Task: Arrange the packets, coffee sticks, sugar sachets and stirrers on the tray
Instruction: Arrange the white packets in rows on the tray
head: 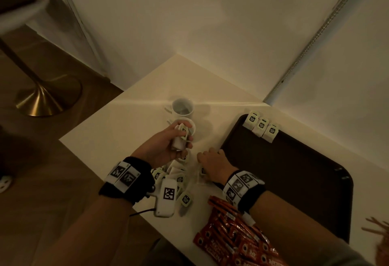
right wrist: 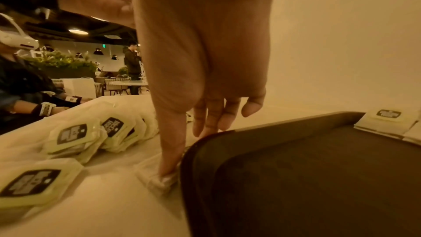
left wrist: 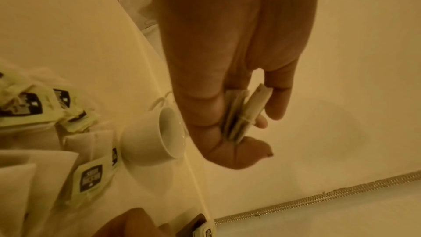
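Left hand (head: 168, 143): fingers and thumb curled round a small stack of tea-bag packets (left wrist: 241, 114), held clear of the table above a white cup (left wrist: 157, 136). Right hand (head: 212, 162): lowered at the near-left corner of the tray (right wrist: 296, 177), thumb pressing a small crinkled clear wrapper (right wrist: 159, 179) on the table just beside the rim, other fingers extended and gripping nothing. Tray contents: three tea-bag packets (head: 261, 126) in a row at the far corner; the rest of the tray bears nothing visible. Outside the tray: a loose pile of packets (head: 176, 179) between the wrists, red coffee sticks (head: 235, 238) heaped at the near table edge, wooden stirrers (head: 376, 227) at the right frame edge. Sugar sachets cannot be identified. A second cup (head: 182, 107) stands behind the first; its contents cannot be made out. Judgement: task at an early stage, packets only begun, coffee sticks and stirrers not yet placed
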`<state>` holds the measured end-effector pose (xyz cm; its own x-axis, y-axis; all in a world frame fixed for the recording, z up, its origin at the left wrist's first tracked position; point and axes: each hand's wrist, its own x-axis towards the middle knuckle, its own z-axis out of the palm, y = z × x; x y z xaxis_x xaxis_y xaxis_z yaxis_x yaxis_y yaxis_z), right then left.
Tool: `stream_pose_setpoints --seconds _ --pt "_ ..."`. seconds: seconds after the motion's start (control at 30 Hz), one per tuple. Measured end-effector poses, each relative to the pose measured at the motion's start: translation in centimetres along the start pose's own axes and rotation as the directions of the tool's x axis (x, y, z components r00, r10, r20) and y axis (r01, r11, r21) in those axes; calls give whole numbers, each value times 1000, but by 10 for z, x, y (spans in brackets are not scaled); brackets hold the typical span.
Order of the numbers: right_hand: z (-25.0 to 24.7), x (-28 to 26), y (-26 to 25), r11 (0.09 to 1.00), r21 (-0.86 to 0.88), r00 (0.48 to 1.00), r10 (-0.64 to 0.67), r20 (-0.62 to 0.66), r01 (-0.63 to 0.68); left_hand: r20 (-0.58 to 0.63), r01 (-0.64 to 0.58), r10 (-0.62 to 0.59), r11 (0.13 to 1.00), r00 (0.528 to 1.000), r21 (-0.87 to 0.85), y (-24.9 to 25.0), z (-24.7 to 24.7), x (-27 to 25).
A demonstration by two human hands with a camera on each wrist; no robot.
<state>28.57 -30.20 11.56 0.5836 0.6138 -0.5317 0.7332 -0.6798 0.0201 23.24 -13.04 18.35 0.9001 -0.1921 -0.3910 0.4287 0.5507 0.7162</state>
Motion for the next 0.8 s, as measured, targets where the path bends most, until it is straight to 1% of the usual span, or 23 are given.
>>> stream_pose_setpoints --seconds 0.1,0.17,0.27,0.4,0.47,0.53,0.57,0.63,0.73,0.8 --pt "3 5 -1 1000 -7 1000 -15 26 15 -33 -12 13 1000 999 9 2 2 0" --pt "4 7 -1 999 -26 1000 -22 3 22 -47 -25 25 1000 999 6 5 2 1" --pt "4 8 -4 1000 3 999 -3 -35 3 -83 -72 71 997 994 -5 10 7 1" --pt "4 12 -7 999 38 999 25 26 -26 -131 -158 162 987 978 39 15 15 2" --pt "0 12 -9 998 62 998 -10 60 6 -142 -176 185 981 972 76 16 18 1" --pt "-5 9 -9 989 138 994 -71 86 59 -151 -185 200 977 968 108 16 18 1" --pt "-7 9 -8 975 203 992 -102 70 86 -153 -189 208 974 966 128 17 18 1" --pt "-9 9 -4 934 326 988 -153 -15 149 -159 -198 226 964 961 175 18 14 0" --pt "-23 5 9 877 455 988 -124 -94 154 -188 -196 243 952 952 235 20 7 -4" --pt "-45 -7 20 795 578 979 -89 -185 181 -195 -203 272 927 942 315 19 6 -5"
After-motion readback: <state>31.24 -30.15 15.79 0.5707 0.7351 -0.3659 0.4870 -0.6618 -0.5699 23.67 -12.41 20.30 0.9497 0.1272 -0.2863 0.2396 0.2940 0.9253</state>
